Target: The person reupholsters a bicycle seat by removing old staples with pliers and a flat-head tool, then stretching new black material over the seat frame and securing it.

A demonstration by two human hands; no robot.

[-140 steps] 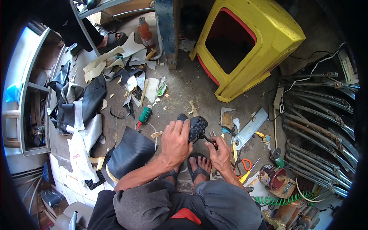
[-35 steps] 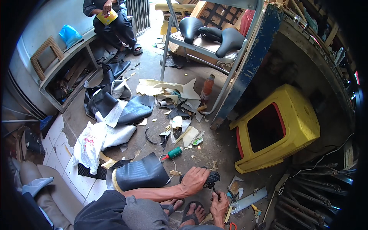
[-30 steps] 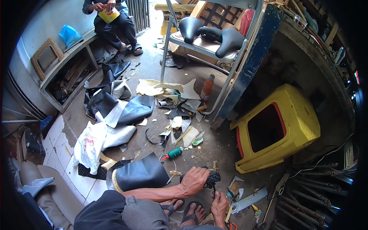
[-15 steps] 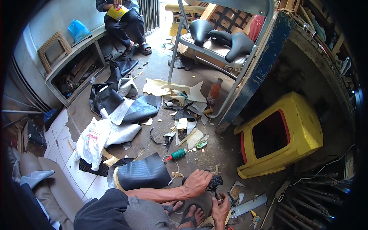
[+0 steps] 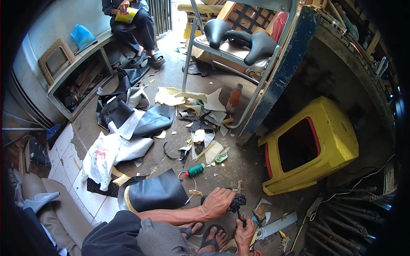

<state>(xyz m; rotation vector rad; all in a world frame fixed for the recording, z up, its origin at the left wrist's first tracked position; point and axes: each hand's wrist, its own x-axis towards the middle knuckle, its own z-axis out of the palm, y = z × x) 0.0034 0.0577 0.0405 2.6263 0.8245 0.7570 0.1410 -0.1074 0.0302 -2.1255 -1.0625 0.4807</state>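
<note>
A: Right, status at the floor?

B: Left hand (image 5: 217,202) clamped the black studded pedal (image 5: 235,200) to the floor at 6 o'clock. Right hand (image 5: 244,226) pinched a thin tool under it; tip hidden.

A: Step?

B: Looked like working a fastener. Next needed pedal steady, tool seated.

A: Containers?

B: Yellow crate (image 5: 324,141) at 3 o'clock lay tipped; nothing visible inside.
</note>
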